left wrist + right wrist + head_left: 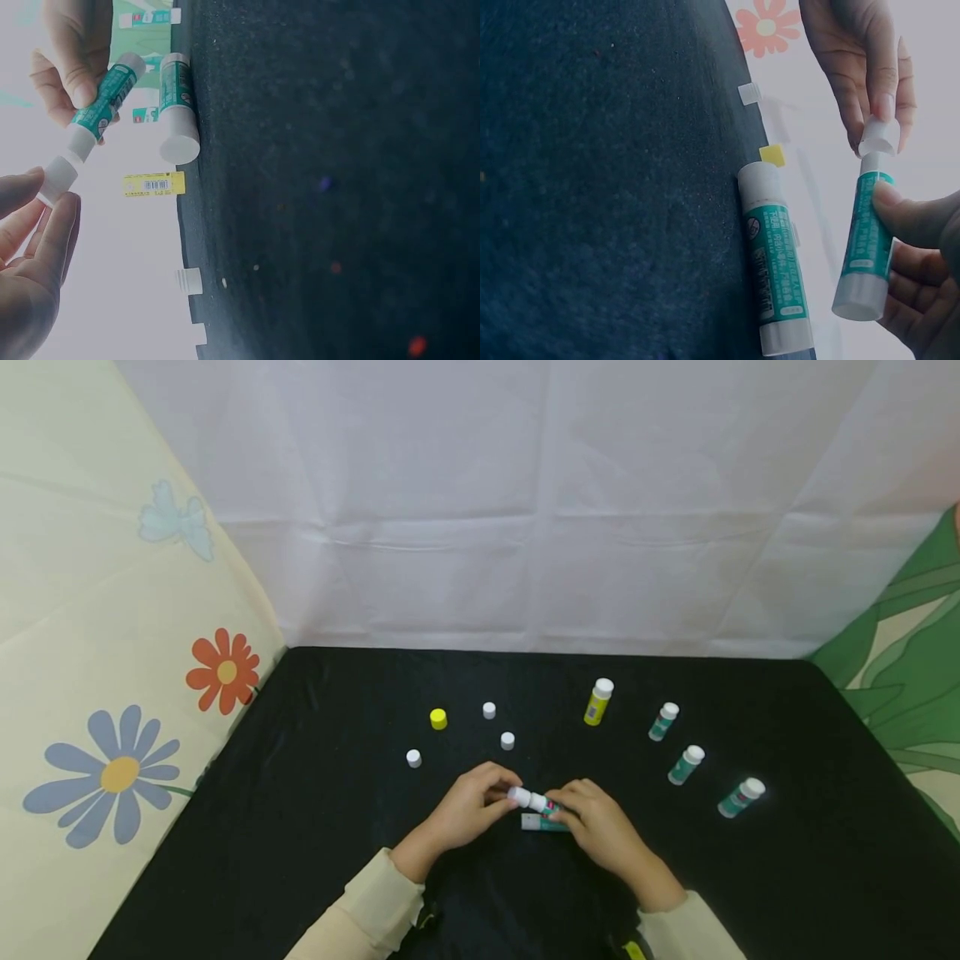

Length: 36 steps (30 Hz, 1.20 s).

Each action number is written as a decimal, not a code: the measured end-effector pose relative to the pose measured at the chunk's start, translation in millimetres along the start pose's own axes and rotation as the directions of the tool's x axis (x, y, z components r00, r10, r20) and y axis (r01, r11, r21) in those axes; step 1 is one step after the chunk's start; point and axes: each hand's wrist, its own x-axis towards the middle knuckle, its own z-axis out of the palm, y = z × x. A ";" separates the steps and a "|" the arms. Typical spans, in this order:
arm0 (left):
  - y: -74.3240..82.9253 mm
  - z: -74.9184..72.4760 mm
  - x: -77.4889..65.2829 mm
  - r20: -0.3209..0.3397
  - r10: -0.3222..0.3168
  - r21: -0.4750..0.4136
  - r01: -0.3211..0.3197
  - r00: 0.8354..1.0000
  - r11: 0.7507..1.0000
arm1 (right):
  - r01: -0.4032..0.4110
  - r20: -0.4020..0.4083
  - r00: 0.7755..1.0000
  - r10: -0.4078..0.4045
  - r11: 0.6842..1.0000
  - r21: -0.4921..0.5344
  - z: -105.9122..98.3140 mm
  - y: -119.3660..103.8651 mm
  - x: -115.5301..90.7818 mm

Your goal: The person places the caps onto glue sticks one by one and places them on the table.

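My left hand (471, 806) pinches a white cap (57, 180) between thumb and fingers. A green-labelled glue stick (868, 225) is held in my right hand (600, 827), tilted in the air, its narrower white end facing the cap. In the left wrist view the cap sits right at that end, in line with it; whether they touch I cannot tell. Just below the hands, a second green glue stick (531, 822) lies on its side on the black cloth, its white cap end to the left. My right hand partly hides it in the head view.
Three loose white caps, one of them the nearest-left cap (414, 758), and a yellow cap (438, 719) rest on the black-covered table (337, 860). To the right stand a yellow glue stick (597, 706) and three green ones, the closest being this green stick (738, 800).
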 end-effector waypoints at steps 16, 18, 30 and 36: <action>1.3 0.3 -0.1 0.016 -0.004 0.007 0.004 1.000 1.000 | -0.028 0.042 0.999 0.028 1.000 0.004 -0.2 -0.6 0.2; 1.5 0.3 -0.2 0.017 -0.002 0.009 0.002 1.000 1.000 | -0.026 0.041 0.999 0.026 1.000 0.005 0.0 -0.5 0.1; 0.9 1.5 -0.4 0.025 0.009 0.009 -0.010 1.000 1.000 | -0.011 0.037 0.999 0.011 1.000 0.007 -0.8 0.2 -0.8; 1.1 1.9 -0.4 0.028 0.011 0.007 -0.012 1.000 1.000 | 0.000 0.034 0.999 0.000 1.000 0.010 -1.1 0.1 -1.6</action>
